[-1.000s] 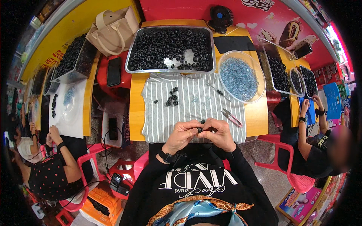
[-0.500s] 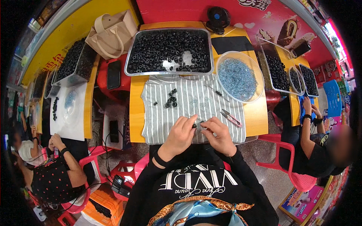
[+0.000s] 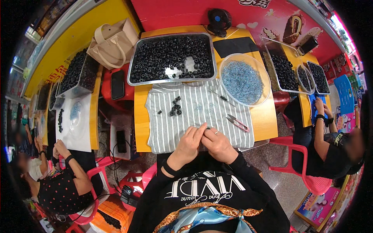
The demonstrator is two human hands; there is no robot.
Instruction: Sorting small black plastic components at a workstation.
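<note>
My left hand [image 3: 187,146] and my right hand [image 3: 218,145] meet at the front edge of the striped grey cloth [image 3: 159,134]. Their fingers are closed and pressed together. A bit of a small black ring [image 3: 208,128] shows at the pinched fingertips; most of it is hidden. Farther up the cloth lie several loose black rings [image 3: 176,106] in a small cluster. To the right of my hands rest thread snips [image 3: 237,123] with pink handles. Beyond them is a thin tool with a black grip [image 3: 223,98]. Small clear pieces [image 3: 209,110] lie mid-cloth.
A clear tray [image 3: 131,79] of black rings stands at the back, beside a round tub [image 3: 268,91] of small bluish pieces. A black fan [image 3: 219,22] and a beige bag [image 3: 112,44] are behind. A phone [image 3: 117,84] lies on a red stool. Co-workers sit left and right.
My hands have come together; the fingertips were slightly apart, with a black ring showing in the left pinch. The view has shifted slightly. Things on the cloth keep their places.
</note>
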